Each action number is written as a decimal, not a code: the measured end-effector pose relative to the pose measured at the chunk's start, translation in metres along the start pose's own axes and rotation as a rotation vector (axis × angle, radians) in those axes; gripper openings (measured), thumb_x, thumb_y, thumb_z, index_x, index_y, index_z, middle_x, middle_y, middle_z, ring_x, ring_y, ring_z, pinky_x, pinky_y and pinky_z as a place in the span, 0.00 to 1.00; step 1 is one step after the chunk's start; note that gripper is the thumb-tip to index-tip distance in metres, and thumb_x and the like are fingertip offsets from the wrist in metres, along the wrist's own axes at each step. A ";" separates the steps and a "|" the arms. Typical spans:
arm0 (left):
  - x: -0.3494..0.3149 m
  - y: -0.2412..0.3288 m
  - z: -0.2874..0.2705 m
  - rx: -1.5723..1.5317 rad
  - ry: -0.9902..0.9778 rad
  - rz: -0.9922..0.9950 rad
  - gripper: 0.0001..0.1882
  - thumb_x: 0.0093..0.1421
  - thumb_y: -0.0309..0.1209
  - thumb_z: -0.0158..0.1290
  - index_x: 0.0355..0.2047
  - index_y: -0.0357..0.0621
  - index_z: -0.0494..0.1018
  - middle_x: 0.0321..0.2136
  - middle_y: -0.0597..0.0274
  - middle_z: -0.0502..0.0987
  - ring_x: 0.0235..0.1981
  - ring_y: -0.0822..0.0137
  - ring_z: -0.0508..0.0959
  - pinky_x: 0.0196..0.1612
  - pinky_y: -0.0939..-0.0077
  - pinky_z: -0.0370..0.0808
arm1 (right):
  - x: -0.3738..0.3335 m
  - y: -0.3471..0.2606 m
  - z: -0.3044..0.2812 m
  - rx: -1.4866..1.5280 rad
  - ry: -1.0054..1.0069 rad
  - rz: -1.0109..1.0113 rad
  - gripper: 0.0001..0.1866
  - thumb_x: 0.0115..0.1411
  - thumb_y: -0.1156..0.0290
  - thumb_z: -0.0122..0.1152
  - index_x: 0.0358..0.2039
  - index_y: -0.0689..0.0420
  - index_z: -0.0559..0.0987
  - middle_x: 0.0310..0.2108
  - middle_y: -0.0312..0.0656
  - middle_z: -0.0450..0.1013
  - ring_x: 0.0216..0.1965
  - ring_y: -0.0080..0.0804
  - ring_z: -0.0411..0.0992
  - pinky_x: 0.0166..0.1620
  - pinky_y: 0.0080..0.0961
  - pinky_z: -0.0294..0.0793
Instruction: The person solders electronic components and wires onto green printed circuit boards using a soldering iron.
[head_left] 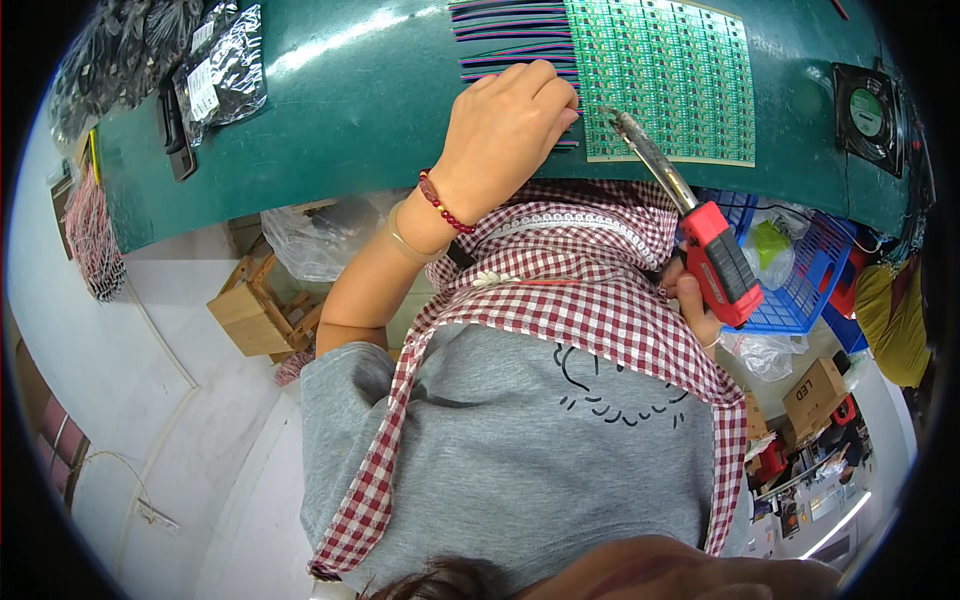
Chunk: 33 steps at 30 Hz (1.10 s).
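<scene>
My left hand (508, 125) lies curled on a row of striped coloured wires (510, 35) on the green table (350, 110), pressing their ends against the left edge of a green circuit board panel (665, 80). A red bead bracelet is on that wrist. My right hand (693, 300) grips the red handle of a soldering iron (720, 262). The iron's metal tip (612, 116) rests at the panel's lower left corner, just right of my left fingers. A checked apron and grey shirt cover most of my right hand.
A black fan (865, 110) sits at the table's right end. Clear bags of parts (222, 70) and black cables lie at its left end. Below the table are a blue basket (795, 275), a wooden stool (255, 310), a cardboard box (815, 392) and a red wire bundle (92, 240).
</scene>
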<state>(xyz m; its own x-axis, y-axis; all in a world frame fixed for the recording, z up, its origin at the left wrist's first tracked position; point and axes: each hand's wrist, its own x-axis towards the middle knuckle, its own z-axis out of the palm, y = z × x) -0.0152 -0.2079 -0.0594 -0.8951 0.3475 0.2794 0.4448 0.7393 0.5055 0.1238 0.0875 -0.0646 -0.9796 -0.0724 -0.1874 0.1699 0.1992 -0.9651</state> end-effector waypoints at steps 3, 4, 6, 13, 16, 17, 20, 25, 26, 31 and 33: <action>0.000 0.000 0.001 0.002 0.000 0.001 0.05 0.54 0.29 0.60 0.28 0.46 0.74 0.27 0.65 0.73 0.30 0.62 0.77 0.31 0.69 0.74 | -0.001 0.002 -0.002 0.051 -0.022 0.018 0.13 0.57 0.77 0.63 0.44 0.65 0.79 0.33 0.42 0.77 0.33 0.29 0.75 0.39 0.25 0.74; 0.000 0.000 0.001 0.005 0.001 0.000 0.05 0.54 0.29 0.60 0.28 0.46 0.74 0.27 0.65 0.73 0.30 0.62 0.77 0.31 0.69 0.74 | -0.002 0.003 -0.003 0.045 -0.040 -0.002 0.14 0.58 0.78 0.62 0.45 0.65 0.78 0.34 0.42 0.77 0.34 0.28 0.75 0.40 0.25 0.74; -0.001 0.000 0.001 0.008 0.006 0.002 0.05 0.54 0.29 0.60 0.28 0.47 0.74 0.27 0.66 0.73 0.30 0.63 0.77 0.31 0.69 0.74 | -0.001 0.002 -0.001 0.070 -0.036 0.005 0.14 0.58 0.79 0.61 0.45 0.65 0.77 0.34 0.41 0.77 0.34 0.28 0.74 0.40 0.25 0.74; -0.002 0.002 0.000 0.023 -0.012 -0.002 0.04 0.54 0.30 0.59 0.29 0.47 0.75 0.27 0.66 0.73 0.31 0.62 0.76 0.33 0.68 0.73 | 0.002 -0.009 0.004 0.142 -0.027 0.034 0.11 0.60 0.78 0.60 0.43 0.65 0.77 0.30 0.38 0.74 0.30 0.25 0.71 0.35 0.23 0.70; -0.002 0.002 -0.001 0.040 -0.028 0.000 0.05 0.54 0.30 0.60 0.29 0.47 0.75 0.28 0.67 0.73 0.33 0.63 0.75 0.36 0.67 0.71 | 0.002 -0.006 0.004 0.156 -0.003 0.022 0.10 0.60 0.77 0.60 0.42 0.64 0.77 0.29 0.37 0.74 0.28 0.24 0.71 0.33 0.22 0.69; -0.002 0.003 -0.003 0.040 -0.029 0.002 0.05 0.54 0.30 0.60 0.29 0.47 0.75 0.28 0.67 0.73 0.33 0.63 0.75 0.36 0.67 0.71 | 0.003 -0.007 0.005 0.157 -0.001 0.021 0.10 0.60 0.77 0.60 0.42 0.64 0.77 0.29 0.37 0.74 0.28 0.24 0.71 0.33 0.22 0.69; -0.002 0.008 -0.011 0.140 -0.029 0.026 0.05 0.52 0.30 0.61 0.29 0.48 0.75 0.30 0.68 0.73 0.35 0.63 0.73 0.38 0.68 0.69 | 0.007 -0.014 0.007 0.090 0.020 -0.027 0.26 0.63 0.65 0.59 0.56 0.68 0.68 0.23 0.41 0.70 0.22 0.24 0.66 0.28 0.21 0.66; -0.008 0.010 -0.013 0.205 -0.122 -0.008 0.06 0.51 0.29 0.61 0.28 0.48 0.75 0.31 0.66 0.71 0.36 0.63 0.71 0.38 0.68 0.68 | 0.011 -0.020 0.006 0.187 0.066 -0.047 0.26 0.63 0.62 0.59 0.54 0.69 0.68 0.22 0.41 0.70 0.21 0.24 0.65 0.27 0.21 0.65; -0.008 0.011 -0.013 0.205 -0.123 -0.008 0.06 0.51 0.29 0.61 0.28 0.48 0.75 0.31 0.66 0.71 0.36 0.63 0.71 0.38 0.68 0.68 | 0.011 -0.020 0.006 0.188 0.066 -0.047 0.26 0.63 0.62 0.59 0.54 0.69 0.68 0.22 0.41 0.70 0.21 0.24 0.65 0.27 0.21 0.65; -0.008 0.010 -0.011 0.191 -0.145 -0.029 0.07 0.51 0.28 0.61 0.28 0.47 0.72 0.31 0.66 0.71 0.37 0.62 0.72 0.38 0.67 0.68 | 0.009 -0.016 0.005 0.241 0.000 -0.087 0.21 0.63 0.73 0.54 0.54 0.68 0.68 0.24 0.40 0.70 0.24 0.23 0.66 0.28 0.21 0.66; -0.007 0.011 -0.010 0.180 -0.095 -0.016 0.07 0.52 0.28 0.60 0.28 0.46 0.72 0.31 0.66 0.72 0.36 0.62 0.72 0.38 0.67 0.67 | 0.008 -0.013 0.003 0.222 -0.015 -0.096 0.20 0.63 0.73 0.55 0.54 0.67 0.69 0.24 0.40 0.70 0.24 0.23 0.66 0.28 0.21 0.67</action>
<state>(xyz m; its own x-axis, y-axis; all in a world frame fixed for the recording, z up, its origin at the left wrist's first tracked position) -0.0036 -0.2078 -0.0478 -0.9047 0.3814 0.1899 0.4254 0.8336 0.3524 0.1140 0.0811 -0.0542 -0.9910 -0.0959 -0.0936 0.0968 -0.0294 -0.9949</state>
